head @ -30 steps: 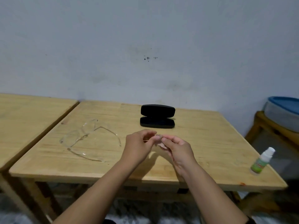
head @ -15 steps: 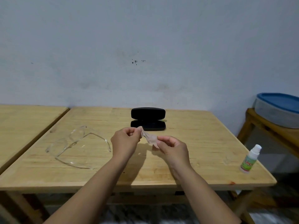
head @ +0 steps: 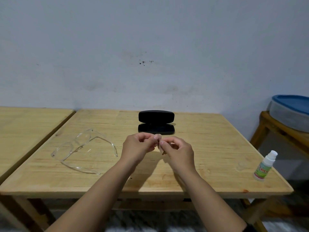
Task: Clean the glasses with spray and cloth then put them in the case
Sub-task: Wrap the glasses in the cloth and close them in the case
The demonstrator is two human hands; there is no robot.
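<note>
While both hands' fingers (head: 158, 142) pinch the cloth (head: 158, 138) (bunched), the glasses (head: 83, 150) lie unfolded — temples toward the person.

Light wood bench (head: 209, 166), plank top, front edge near camera. On it: clear-framed glasses (head: 80, 150) at about 9 o'clock, arms unfolded; black case (head: 156, 123) at 12 o'clock near the back edge, lying open; small spray bottle (head: 265, 166) with white cap and green label at 3 o'clock, upright by the right edge. All three well apart.
</note>
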